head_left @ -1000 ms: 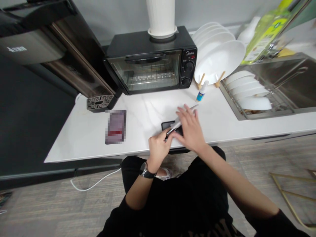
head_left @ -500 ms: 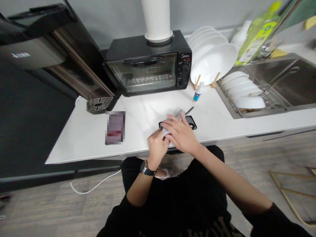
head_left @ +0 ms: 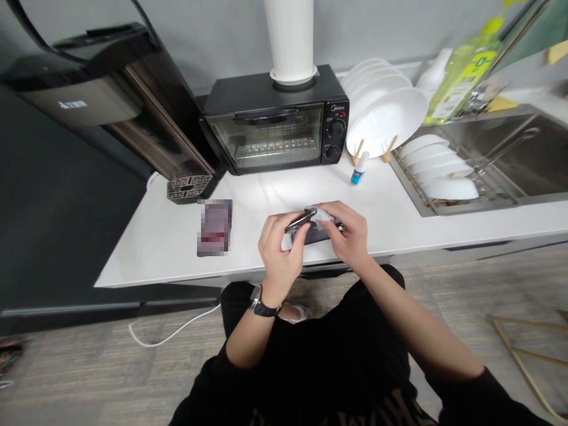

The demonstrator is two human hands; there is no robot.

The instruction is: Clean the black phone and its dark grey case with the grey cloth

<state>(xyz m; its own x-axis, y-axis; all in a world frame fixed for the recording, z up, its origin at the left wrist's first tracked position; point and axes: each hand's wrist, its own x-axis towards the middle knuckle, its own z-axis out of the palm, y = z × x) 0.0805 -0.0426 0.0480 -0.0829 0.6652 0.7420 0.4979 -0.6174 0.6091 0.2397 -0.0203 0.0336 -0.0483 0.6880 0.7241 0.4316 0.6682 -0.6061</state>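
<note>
My left hand [head_left: 280, 241] grips a slim dark object [head_left: 300, 220] with a shiny edge between thumb and fingers, tilted just above the counter; its exact kind is hard to make out. Pinched in my right hand [head_left: 348, 234] is a crumpled light grey cloth [head_left: 320, 214], pressed against the slim object's right end. Beneath both hands a flat black thing [head_left: 316, 234] lies on the counter, mostly covered by them. A small white spray bottle [head_left: 359, 170] with a blue label stands beyond my right hand.
On the white counter [head_left: 151, 248] a blurred purple-grey packet [head_left: 216, 228] lies to the left. Behind stand a dark drink dispenser [head_left: 186, 136], a black toaster oven [head_left: 275, 139] and racked white plates [head_left: 381, 121]. Right is a sink [head_left: 501, 160] with bowls; the counter's front edge is near.
My left hand has raised the slim dark object off the counter and turned it. My right hand has gone from lying flat over the cloth to pinching it at the object's end.
</note>
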